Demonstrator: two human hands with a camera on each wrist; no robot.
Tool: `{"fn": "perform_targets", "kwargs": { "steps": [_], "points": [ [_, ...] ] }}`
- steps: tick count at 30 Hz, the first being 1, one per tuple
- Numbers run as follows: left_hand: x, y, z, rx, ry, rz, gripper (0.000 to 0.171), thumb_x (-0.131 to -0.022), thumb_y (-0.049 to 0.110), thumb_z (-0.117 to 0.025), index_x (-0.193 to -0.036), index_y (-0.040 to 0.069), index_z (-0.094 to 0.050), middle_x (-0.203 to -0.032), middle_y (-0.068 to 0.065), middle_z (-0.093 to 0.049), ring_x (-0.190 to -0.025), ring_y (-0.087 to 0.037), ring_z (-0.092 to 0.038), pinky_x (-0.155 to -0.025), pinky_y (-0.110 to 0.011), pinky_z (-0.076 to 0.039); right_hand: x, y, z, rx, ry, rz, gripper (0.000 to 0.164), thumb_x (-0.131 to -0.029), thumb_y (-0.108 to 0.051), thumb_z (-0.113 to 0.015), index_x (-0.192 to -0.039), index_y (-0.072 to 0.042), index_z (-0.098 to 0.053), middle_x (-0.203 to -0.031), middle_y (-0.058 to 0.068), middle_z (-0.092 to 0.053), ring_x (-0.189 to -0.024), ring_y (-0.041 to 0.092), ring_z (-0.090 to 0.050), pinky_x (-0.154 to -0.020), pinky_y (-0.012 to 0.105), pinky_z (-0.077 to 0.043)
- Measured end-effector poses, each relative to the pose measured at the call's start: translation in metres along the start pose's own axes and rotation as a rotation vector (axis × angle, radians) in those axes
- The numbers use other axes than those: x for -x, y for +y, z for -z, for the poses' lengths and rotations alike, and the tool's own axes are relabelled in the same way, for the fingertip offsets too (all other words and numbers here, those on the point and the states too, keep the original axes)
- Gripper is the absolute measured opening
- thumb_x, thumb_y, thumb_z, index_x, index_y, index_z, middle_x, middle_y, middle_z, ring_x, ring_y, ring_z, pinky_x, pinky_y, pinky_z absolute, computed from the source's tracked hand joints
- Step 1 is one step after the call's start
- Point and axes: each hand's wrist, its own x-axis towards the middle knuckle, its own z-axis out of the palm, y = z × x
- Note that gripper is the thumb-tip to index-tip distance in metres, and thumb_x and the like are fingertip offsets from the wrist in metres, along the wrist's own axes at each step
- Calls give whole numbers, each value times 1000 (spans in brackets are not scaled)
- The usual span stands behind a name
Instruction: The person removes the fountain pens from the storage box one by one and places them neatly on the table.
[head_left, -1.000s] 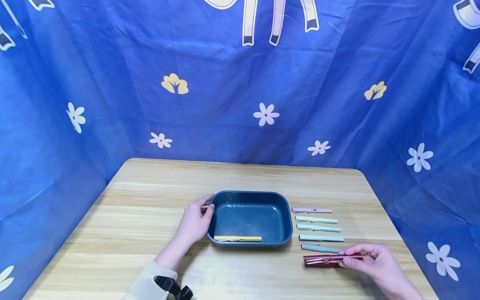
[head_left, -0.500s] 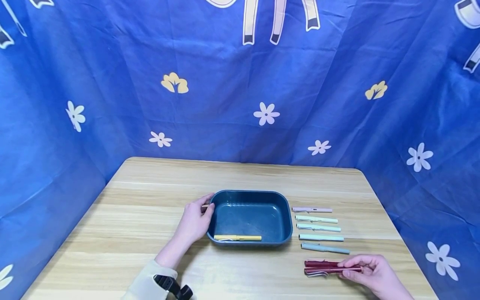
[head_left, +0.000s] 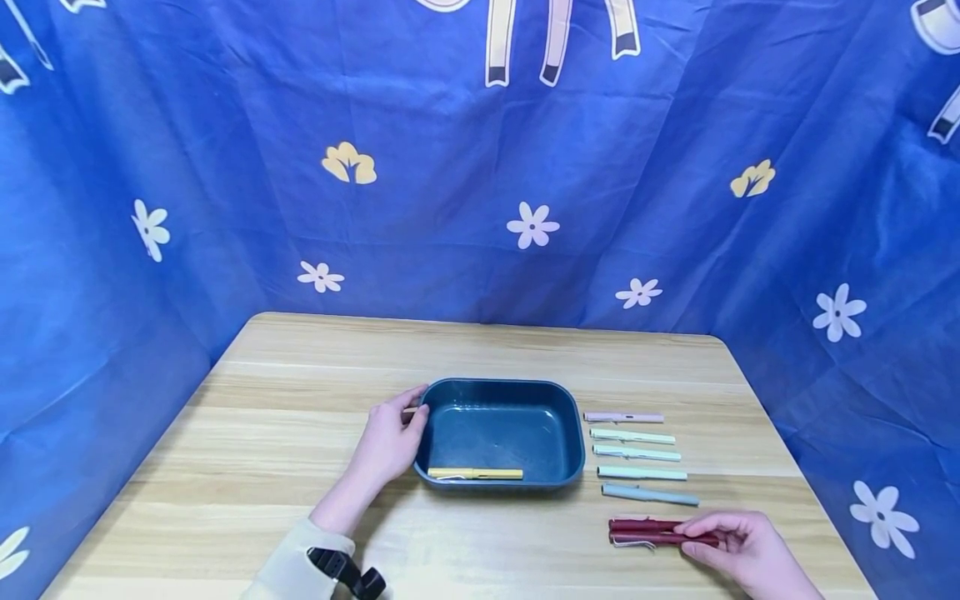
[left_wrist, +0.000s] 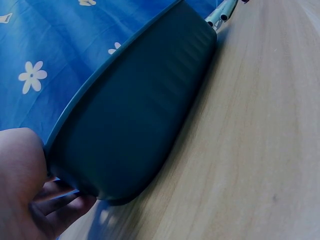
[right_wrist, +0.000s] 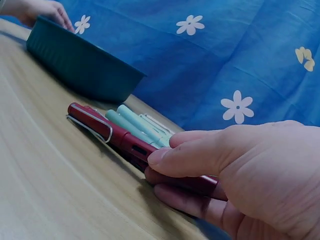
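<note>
Near the front right of the table, my right hand [head_left: 738, 546] pinches a dark red pen [head_left: 637, 538] with a silver wire clip between thumb and fingers. A second dark red pen [head_left: 641, 525] lies right behind it. In the right wrist view the held pen [right_wrist: 107, 125] is low over the wood; whether it touches is unclear. My left hand [head_left: 393, 437] grips the left end of a dark teal tray [head_left: 498, 433], thumb at the rim. In the left wrist view, fingers [left_wrist: 70, 212] reach under the tray's lower corner. A yellow pen [head_left: 476, 473] lies inside along the front wall.
Right of the tray lies a column of pens: a lilac one [head_left: 624, 417] at the back, several pale green ones [head_left: 636, 453], and a grey-blue one [head_left: 649, 494] nearest the red pair. A blue patterned cloth [head_left: 450, 167] surrounds the table's [head_left: 300, 350] back and sides.
My right hand has brought its red pen across the other red pen to the near side, and lowered it slightly beside it. My left hand and the tray stay still.
</note>
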Motion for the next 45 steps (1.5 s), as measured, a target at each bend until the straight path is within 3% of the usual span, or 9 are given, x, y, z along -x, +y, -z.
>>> {"fn": "perform_targets", "kwargs": {
  "steps": [7,13,19,26,45],
  "points": [
    [0,1,-1,-1,-5,8,38,-106,10,-61,-142,-1,-64,-122,-21,-73,-106,-33,-75,-94,-48,-61,-2,1,-6,120,37,85,17,-87,6,-82,-102,-1,-81,-102,9,-79,-92,14,-76,-72,29,-64],
    [0,2,0,-1,-9,14,38,-106,10,-61,-142,-1,-64,-123,-22,-73,-106,-33,-75,-94,-48,-61,-2,5,-5,207,9,178,21,-87,9,-80,-102,-7,-81,-100,6,-79,-92,12,-75,-75,24,-63],
    [-1,2,0,-14,4,6,37,-105,7,-61,-141,-1,-65,-119,-20,-74,-103,-32,-76,-94,-48,-61,-2,10,-5,295,33,265,29,-83,13,-81,-101,-9,-82,-99,4,-79,-92,7,-73,-74,18,-60],
    [0,1,0,-20,10,7,37,-105,9,-61,-141,-2,-65,-119,-20,-74,-103,-33,-76,-93,-48,-62,-5,12,-10,315,42,351,37,-79,17,-82,-106,-8,-81,-102,5,-79,-95,7,-73,-75,16,-60],
    [0,2,0,-10,11,5,37,-105,9,-61,-141,-1,-65,-120,-21,-74,-103,-33,-76,-93,-48,-61,-7,0,-22,332,50,344,34,-80,12,-85,-106,-9,-82,-101,4,-79,-94,6,-73,-72,18,-61]
  ]
}}
